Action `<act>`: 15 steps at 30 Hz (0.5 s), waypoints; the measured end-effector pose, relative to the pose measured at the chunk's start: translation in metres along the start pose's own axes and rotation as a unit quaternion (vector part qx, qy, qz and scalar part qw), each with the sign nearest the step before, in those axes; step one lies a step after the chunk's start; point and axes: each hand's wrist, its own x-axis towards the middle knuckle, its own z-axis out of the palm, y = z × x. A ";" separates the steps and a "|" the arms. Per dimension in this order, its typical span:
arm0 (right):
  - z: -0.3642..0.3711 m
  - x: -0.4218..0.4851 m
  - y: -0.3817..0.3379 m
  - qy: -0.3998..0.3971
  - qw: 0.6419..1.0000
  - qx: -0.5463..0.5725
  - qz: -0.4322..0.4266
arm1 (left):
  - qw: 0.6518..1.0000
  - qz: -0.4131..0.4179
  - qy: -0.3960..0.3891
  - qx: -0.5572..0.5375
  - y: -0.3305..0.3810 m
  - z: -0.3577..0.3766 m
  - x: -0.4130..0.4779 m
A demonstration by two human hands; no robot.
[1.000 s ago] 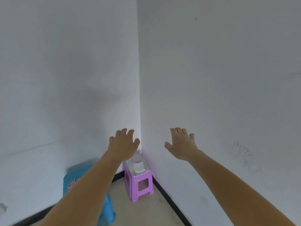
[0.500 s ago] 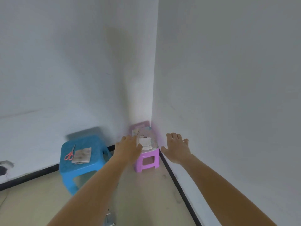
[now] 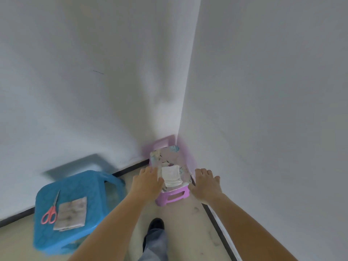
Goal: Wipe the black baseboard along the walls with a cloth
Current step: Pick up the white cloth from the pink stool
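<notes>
A folded white cloth (image 3: 171, 175) lies on the flowered top of a small purple stool (image 3: 170, 197) standing in the room's corner. My left hand (image 3: 146, 180) hovers just left of the cloth, fingers relaxed and holding nothing. My right hand (image 3: 205, 184) is stretched out to the right of the stool, fingers spread, empty. The black baseboard (image 3: 219, 224) runs along the foot of the right wall and continues along the left wall as a second baseboard stretch (image 3: 130, 168); the corner part is hidden behind the stool.
A blue plastic stool (image 3: 75, 210) stands at the left against the wall, with pink-handled scissors (image 3: 50, 213) and a dirty folded rag (image 3: 71, 213) on top. My shoe and trouser leg (image 3: 155, 236) are on the beige floor between the stools.
The view has tilted down and closer to the corner. Both hands have lowered toward the purple stool; the left hand now sits beside the white cloth.
</notes>
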 end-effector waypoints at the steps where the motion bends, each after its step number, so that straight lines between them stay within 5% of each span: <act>1: 0.004 0.018 -0.002 -0.011 1.000 0.006 0.004 | 1.000 -0.006 -0.014 0.001 -0.006 0.002 0.019; 15: 0.174 0.212 0.024 -0.138 0.983 0.107 0.061 | 0.963 -0.139 -0.177 -0.151 -0.057 0.164 0.206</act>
